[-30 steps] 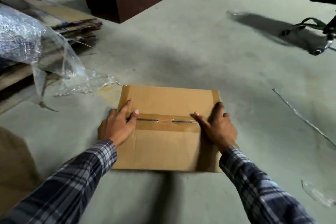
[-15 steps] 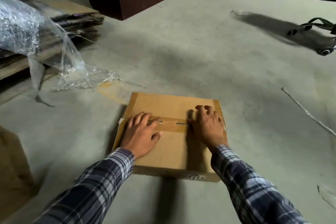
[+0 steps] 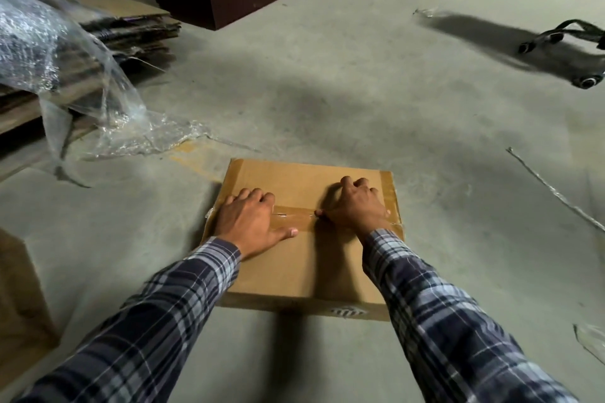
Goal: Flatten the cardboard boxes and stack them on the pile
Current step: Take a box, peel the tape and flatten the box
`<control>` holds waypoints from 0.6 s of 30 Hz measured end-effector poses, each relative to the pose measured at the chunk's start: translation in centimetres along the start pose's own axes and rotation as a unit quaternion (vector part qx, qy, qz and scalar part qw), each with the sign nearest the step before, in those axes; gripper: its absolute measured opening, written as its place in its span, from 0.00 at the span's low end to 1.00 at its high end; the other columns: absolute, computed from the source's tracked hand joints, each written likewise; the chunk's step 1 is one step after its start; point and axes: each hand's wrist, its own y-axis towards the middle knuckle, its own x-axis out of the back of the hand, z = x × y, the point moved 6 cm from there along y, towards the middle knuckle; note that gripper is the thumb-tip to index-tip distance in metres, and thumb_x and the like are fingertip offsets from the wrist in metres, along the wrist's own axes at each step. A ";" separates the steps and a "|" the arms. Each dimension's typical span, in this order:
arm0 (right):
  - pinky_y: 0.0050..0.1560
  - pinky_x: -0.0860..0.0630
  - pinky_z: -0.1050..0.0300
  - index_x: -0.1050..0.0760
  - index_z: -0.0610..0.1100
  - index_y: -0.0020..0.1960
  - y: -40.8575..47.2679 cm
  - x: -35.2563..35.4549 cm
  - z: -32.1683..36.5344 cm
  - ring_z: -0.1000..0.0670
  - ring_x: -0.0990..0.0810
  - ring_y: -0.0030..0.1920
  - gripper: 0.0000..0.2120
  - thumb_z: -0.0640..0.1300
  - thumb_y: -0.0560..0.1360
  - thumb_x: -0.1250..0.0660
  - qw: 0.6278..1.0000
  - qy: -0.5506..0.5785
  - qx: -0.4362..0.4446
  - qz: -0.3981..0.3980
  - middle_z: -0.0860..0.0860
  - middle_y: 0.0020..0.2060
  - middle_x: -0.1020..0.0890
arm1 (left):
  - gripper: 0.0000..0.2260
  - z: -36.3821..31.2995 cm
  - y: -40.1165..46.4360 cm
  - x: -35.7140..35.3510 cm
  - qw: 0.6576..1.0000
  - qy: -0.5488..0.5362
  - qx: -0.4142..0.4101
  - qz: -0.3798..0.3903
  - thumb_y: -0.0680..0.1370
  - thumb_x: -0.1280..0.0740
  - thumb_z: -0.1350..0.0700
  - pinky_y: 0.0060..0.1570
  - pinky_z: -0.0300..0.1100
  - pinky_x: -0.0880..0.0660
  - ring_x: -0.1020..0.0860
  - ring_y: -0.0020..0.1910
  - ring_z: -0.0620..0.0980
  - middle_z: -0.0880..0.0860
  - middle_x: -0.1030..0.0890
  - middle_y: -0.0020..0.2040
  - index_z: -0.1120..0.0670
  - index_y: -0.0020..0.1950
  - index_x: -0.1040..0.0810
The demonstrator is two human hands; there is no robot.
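Closer in than a second ago: left hand (image 3: 252,222) and right hand (image 3: 357,206), then set apart at the ends of the seam with thumbs on the slit, now drawn toward the middle of the flat brown cardboard box (image 3: 304,258). Left hand lying palm down over the strip of brown packing tape (image 3: 294,218), fingers loosely bent, thumb stretched along the near flap; right hand knuckled up with fingers curled, thumb tip dug in at the taped seam, though whether anything is actually pinched cannot be told. Probably means the tape is being broken open, so flattening only just begun and the box not yet collapsed. Box resting on the grey concrete floor (image 3: 360,91), near the middle of it, well apart from the pile of flattened brown cardboard (image 3: 131,29) at the far left edge, half under clear crinkled plastic wrap (image 3: 49,42). Long axis roughly left to right, seam running along it, printed side wall toward the wearer.
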 end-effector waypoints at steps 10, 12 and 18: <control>0.70 0.33 0.24 0.41 0.50 0.78 -0.5 -0.3 0.8 0.36 0.38 0.77 0.49 0.66 0.67 0.22 1.000 -0.002 -0.012 0.015 0.44 0.75 0.36 | 0.26 0.6 -0.7 0.1 0.983 -0.152 -0.008 0.099 0.70 0.29 0.27 0.50 0.47 0.25 0.24 0.50 0.51 0.50 0.22 0.50 0.49 0.48 0.24; 0.71 0.33 0.25 0.41 0.50 0.78 -0.5 -0.4 0.9 0.36 0.37 0.76 0.48 0.65 0.68 0.22 1.000 -0.006 -0.012 0.014 0.43 0.75 0.36 | 0.26 0.6 -0.6 0.4 0.982 -0.154 -0.009 0.105 0.69 0.28 0.27 0.50 0.47 0.25 0.23 0.50 0.51 0.49 0.20 0.50 0.49 0.47 0.22; 0.71 0.31 0.28 0.42 0.48 0.79 -1.3 -0.2 1.4 0.34 0.37 0.75 0.43 0.62 0.74 0.26 0.999 -0.041 0.001 0.024 0.42 0.75 0.36 | 0.35 -0.2 -0.9 -0.4 0.981 -0.123 -0.015 0.152 0.69 0.35 0.21 0.67 0.56 0.31 0.23 0.57 0.53 0.48 0.19 0.52 0.51 0.53 0.15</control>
